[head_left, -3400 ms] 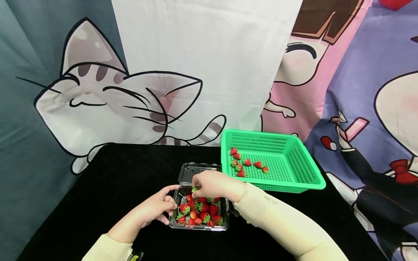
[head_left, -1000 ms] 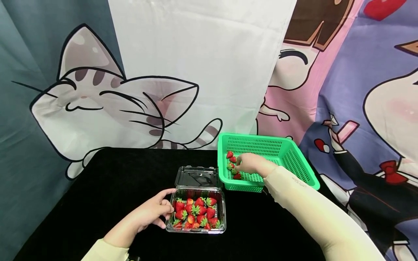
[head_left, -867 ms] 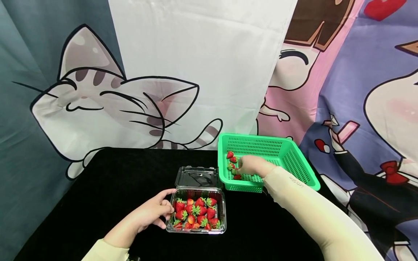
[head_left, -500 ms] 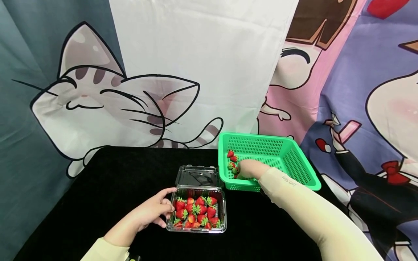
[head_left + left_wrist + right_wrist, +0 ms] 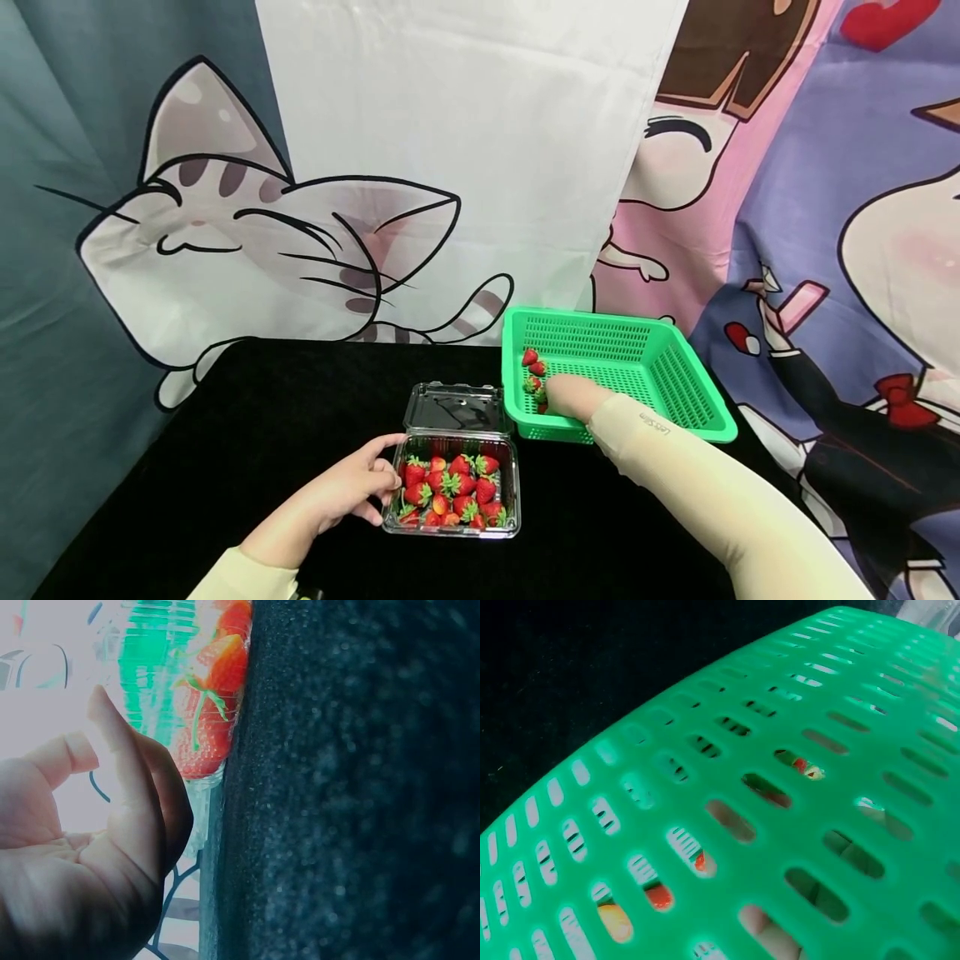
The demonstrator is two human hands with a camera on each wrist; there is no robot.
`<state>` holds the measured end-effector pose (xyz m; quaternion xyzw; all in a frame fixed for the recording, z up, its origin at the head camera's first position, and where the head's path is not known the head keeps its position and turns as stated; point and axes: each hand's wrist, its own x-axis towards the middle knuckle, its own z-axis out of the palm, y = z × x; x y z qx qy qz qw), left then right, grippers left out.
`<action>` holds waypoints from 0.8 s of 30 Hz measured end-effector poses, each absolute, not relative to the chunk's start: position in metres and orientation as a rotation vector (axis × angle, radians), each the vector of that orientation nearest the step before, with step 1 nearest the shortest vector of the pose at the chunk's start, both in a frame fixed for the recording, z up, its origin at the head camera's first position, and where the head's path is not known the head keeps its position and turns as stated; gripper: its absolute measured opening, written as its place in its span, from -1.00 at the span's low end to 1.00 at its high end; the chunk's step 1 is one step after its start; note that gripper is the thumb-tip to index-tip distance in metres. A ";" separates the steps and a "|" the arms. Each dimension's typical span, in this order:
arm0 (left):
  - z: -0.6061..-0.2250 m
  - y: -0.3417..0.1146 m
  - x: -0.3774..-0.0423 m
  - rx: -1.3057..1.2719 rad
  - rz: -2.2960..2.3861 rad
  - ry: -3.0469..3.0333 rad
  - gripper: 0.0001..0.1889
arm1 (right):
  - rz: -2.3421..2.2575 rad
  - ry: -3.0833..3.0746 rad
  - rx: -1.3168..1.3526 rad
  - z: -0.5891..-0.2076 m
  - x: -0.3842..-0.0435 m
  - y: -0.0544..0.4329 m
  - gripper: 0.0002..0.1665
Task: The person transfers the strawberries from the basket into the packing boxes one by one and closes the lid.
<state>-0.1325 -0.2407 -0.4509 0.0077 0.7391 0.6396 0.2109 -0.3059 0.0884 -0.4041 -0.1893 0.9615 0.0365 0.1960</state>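
Note:
In the head view my left hand [image 5: 348,487] touches the left side of a clear plastic clamshell box [image 5: 510,527], its fingers loosely bent along the rim. The left wrist view shows these fingers [image 5: 124,765] close to the box wall. Several strawberries [image 5: 461,483] with green caps fill the bottom of the box. My right hand [image 5: 572,396] reaches down into a green plastic basket [image 5: 675,383], beside a few strawberries [image 5: 531,357] at its left end. The fingers of that hand are hidden in the head view; the right wrist view looks through the slotted basket wall [image 5: 705,772].
The box lid [image 5: 453,408] lies folded back behind the box, close to the basket's left side. Both containers stand on a black cloth [image 5: 322,383]. Behind them hangs a curtain [image 5: 480,125] with a cartoon cat and figures.
Over three seconds ago my right hand was above the box with a strawberry; it has since moved right into the basket, then slightly towards me. The left hand has stayed at the box.

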 end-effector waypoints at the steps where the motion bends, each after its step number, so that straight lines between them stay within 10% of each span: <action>1: -0.452 -0.241 -0.132 0.024 1.778 2.054 -0.20 | 0.092 2.696 -0.529 -0.405 -0.306 0.089 -0.84; 24: -0.453 -0.241 -0.133 0.032 1.771 2.065 -0.20 | -0.735 2.778 -0.453 -0.345 -0.296 0.124 -0.65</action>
